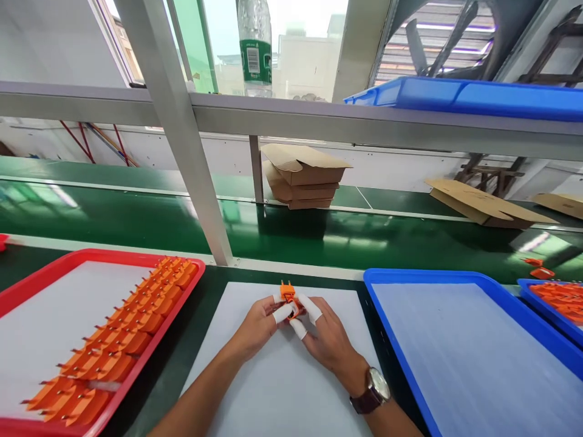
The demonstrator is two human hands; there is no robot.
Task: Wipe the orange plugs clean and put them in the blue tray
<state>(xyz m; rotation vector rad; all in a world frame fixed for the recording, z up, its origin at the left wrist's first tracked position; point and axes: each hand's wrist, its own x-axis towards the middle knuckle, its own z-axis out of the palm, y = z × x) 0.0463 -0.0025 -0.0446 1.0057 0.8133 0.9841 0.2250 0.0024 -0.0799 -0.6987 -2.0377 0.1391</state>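
Over the white work sheet [291, 376], both of my hands meet around a small orange plastic plug part [288, 292] with two metal prongs pointing away from me. My left hand [262, 321] pinches its left side, a white finger cot on the thumb. Closed on the right and lower side is my right hand [325, 334], with white cots on thumb and index finger and a watch [377, 386] on the wrist. The lower end of the part is partly hidden by the fingertips. Dark, thin details show at its middle, too small to name.
A red tray [198, 267] on the left carries rows of orange pronged parts [136, 321]. To the right lie a blue tray [423, 276] and a smaller blue tray [523, 291] of orange pieces. Behind are a green belt [392, 243], cartons [314, 179] and a metal post [182, 121].
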